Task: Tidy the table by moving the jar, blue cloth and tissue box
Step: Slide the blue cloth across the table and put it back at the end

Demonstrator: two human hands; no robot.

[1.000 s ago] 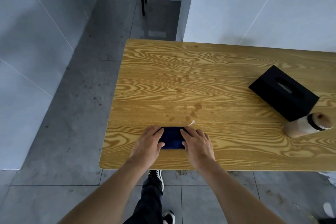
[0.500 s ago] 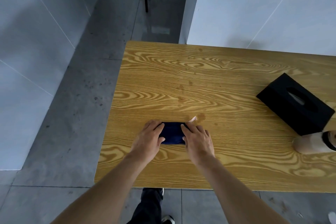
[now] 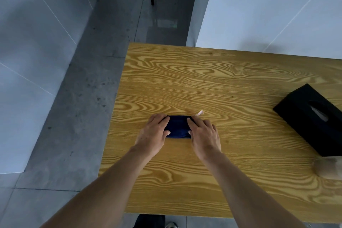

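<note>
Your left hand (image 3: 154, 133) lies flat, palm down, fingers together, pressing on the left end of the blue cloth (image 3: 178, 126). Your right hand (image 3: 203, 135) lies flat in the same way on the right end of the cloth. Neither hand pinches or lifts it.

Count, largest to smallest:

1. One wooden table (image 3: 222, 83). Its right side is cut off by the frame edge.
2. One black tissue box (image 3: 311, 116), near the right edge of the view, well apart from your hands. Its right corner is cut off, and the slot on top is hard to make out.
3. One jar (image 3: 328, 169), pale and blurred, just beside the near corner of the tissue box. Most of it lies outside the frame; you cannot tell whether it stands or lies.
4. One blue cloth, folded small, on the table toward its left half. Both its ends are hidden under your fingers.
5. One small pale scrap (image 3: 200, 112), touching the cloth's far right corner. Its nature cannot be told.
</note>
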